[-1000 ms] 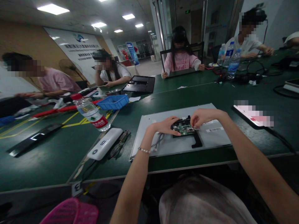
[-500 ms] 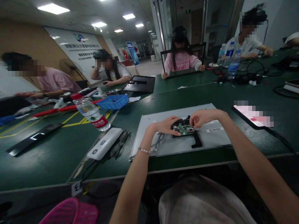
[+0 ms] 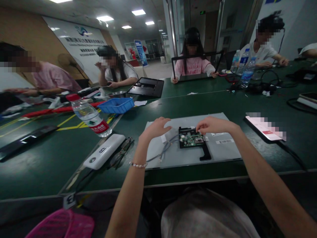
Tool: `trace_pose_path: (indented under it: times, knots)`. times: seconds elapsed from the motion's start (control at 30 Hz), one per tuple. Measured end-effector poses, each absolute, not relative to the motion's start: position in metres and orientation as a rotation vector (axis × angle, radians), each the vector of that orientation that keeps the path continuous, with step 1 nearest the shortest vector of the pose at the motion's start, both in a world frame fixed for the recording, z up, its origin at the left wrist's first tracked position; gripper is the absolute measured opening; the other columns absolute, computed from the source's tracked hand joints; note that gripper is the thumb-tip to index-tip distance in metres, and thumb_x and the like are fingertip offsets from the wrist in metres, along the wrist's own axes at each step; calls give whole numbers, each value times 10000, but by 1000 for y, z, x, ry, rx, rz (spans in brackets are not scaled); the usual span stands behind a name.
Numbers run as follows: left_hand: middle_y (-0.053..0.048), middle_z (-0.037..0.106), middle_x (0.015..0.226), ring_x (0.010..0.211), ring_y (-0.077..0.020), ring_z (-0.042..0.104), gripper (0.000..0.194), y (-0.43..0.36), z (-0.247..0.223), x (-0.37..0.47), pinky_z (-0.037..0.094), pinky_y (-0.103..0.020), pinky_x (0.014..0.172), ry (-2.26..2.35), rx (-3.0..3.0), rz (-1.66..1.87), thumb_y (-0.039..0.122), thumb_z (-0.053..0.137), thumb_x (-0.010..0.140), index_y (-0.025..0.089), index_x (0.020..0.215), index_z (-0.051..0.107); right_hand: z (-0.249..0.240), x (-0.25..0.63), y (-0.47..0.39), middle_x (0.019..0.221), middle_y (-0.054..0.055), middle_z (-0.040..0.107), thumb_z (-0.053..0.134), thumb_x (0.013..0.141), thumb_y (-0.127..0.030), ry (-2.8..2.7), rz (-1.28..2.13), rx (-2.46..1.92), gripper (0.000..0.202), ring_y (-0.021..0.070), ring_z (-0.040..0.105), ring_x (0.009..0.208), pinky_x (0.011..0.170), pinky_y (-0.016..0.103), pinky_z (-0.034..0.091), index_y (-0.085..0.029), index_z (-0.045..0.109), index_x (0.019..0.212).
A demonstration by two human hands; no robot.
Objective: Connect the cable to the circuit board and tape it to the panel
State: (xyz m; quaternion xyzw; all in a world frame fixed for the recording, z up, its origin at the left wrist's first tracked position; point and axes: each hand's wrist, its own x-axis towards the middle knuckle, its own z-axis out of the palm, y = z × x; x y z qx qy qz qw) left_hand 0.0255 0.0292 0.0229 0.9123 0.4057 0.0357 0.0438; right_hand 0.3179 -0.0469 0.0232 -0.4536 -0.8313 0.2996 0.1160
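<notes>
A green circuit board sits in a black plastic bracket on a grey flat display panel. My left hand hovers over the panel's left part, fingers apart and holding nothing. Below it, grey cables run from the bracket's left side across the panel. My right hand is at the board's upper right edge, its fingers pinched together. What those fingers hold, if anything, is too small to make out.
Left of the panel are eyeglasses, a white power bank, a water bottle and a blue tray. A phone with a cable lies at right. Across the table, a person holds a black frame.
My left hand has let go of the board and bracket and moved left, uncovering the board. My right hand stays at the board's upper right edge. The view has shifted slightly.
</notes>
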Motion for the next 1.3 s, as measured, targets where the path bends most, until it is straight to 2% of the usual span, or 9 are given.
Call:
trace_pose_path:
  times: [0.17,0.3,0.43,0.53,0.7,0.83,1.1,1.2,1.3]
  knots:
    - [-122,587,1141,1081,-218,553,397,26,17,-3,392,-320,979,1388,2694,-127,258,429,880,131,1242,531,27,305,-52,786,43,687,480,836,-247,-2460,737,-1375,252,158,567,680,615,254,359,-161,700,924]
    - [-100,585,1097,926,-190,599,375,22,11,-9,440,-305,895,1411,2612,-28,192,439,830,161,1187,550,33,295,-57,826,51,697,473,861,-253,-2455,722,-1358,253,165,586,712,652,265,372,-173,701,936]
    - [-62,639,884,811,-190,597,268,19,12,-4,449,-297,775,1395,2556,97,129,429,788,175,978,611,38,285,-57,866,49,699,469,871,-239,-2443,717,-1320,244,173,597,755,684,271,393,-189,701,930]
    - [-45,647,826,782,-182,590,239,12,23,-4,435,-281,712,1341,2495,223,139,391,820,185,874,619,38,281,-57,867,43,697,468,879,-228,-2408,718,-1316,235,174,603,765,698,277,416,-197,698,913]
    - [-9,650,853,779,-147,585,223,-13,45,-11,431,-249,710,1312,2329,522,220,400,883,202,938,615,30,269,-70,1075,52,674,441,913,-212,-2250,596,-1283,267,195,611,968,869,339,464,-219,650,1080]
    - [7,654,843,771,-142,584,211,-31,38,-9,434,-242,707,1314,2245,548,236,412,885,204,922,617,19,242,-96,1285,61,578,429,929,-219,-2176,434,-1276,349,198,539,1158,1001,380,444,-224,548,1257]
    - [-5,629,770,724,-164,599,230,-40,9,1,451,-275,695,1415,2247,390,214,420,873,200,1027,590,-21,193,-121,1344,108,546,484,899,-206,-2377,170,-1109,424,235,435,1296,1105,443,360,-146,484,1319]
    - [-50,636,942,823,-184,615,298,-50,8,2,477,-306,760,1520,2286,485,239,451,881,191,1162,536,-29,190,-124,1330,107,560,476,914,-224,-2384,119,-1114,379,237,431,1302,1122,454,329,-142,517,1282]
    - [-108,565,1174,1022,-221,581,341,-70,9,6,461,-358,893,1692,2359,725,241,448,901,186,1235,486,-32,189,-128,1297,111,584,466,924,-229,-2386,80,-1111,333,237,431,1301,1134,464,303,-131,557,1229]
